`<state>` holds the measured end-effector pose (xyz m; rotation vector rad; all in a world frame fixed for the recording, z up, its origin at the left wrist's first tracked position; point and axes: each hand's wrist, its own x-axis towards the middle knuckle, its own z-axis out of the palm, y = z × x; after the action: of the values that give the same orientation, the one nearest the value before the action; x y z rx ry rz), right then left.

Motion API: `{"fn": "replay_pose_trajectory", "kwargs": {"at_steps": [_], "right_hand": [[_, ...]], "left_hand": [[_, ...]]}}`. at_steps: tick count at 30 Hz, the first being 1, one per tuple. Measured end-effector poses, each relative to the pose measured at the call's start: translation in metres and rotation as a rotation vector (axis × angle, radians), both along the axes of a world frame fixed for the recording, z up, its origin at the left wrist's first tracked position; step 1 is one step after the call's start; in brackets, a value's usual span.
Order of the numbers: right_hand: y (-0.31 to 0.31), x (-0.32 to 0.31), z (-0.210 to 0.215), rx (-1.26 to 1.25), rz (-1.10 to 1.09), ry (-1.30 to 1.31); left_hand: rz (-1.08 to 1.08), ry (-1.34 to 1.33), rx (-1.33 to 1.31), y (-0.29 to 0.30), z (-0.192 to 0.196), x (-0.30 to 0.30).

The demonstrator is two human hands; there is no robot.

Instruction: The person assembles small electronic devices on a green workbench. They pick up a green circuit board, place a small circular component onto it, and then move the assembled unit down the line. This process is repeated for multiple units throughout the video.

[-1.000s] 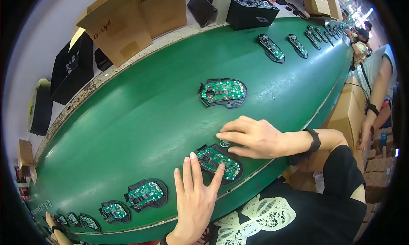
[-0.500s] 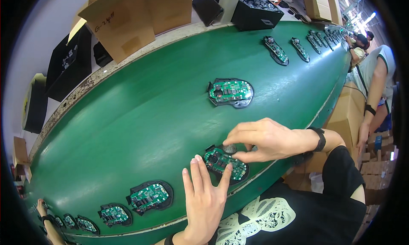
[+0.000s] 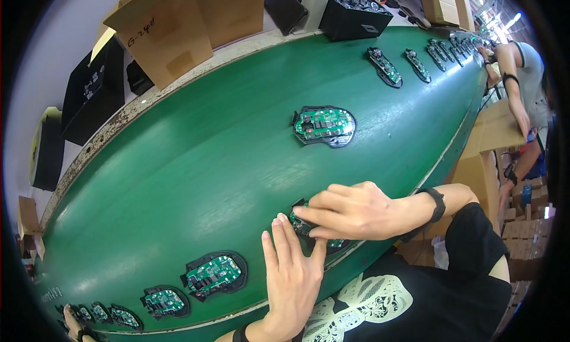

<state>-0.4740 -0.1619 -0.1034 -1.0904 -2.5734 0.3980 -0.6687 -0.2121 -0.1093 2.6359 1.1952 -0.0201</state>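
At far left, another person's hand [image 3: 72, 323] reaches in beside a line of black shells with green boards [image 3: 214, 275] along the near edge of your glossy green work surface [image 3: 178, 181]; beyond its worn, pale edging [image 3: 119, 119] stand a black box [image 3: 92, 95] and tall cardboard boxes [image 3: 166, 45]. Your left hand [image 3: 294, 282] has its fingers straight and thumb apart, tips against the circuit board [image 3: 301, 227] in front of you, near the close edge. Your right hand [image 3: 353, 214] bends over that board, partly hiding it; you cannot tell whether its fingers grip anything. Farther right, a co-worker [image 3: 525, 80] leans by an open carton [image 3: 484, 134].
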Motion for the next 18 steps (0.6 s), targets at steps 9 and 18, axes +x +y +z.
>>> {"fn": "replay_pose_trajectory", "kwargs": {"at_steps": [9,18], "right_hand": [[0.015,0.003,0.004,-0.26,0.148,-0.038],[-0.015,0.013,-0.019,0.196,0.112,-0.026]], "left_hand": [[0.016,-0.031,-0.021,0.002,0.0,0.007],[0.013,-0.022,0.056,0.004,-0.006,0.012]]}}
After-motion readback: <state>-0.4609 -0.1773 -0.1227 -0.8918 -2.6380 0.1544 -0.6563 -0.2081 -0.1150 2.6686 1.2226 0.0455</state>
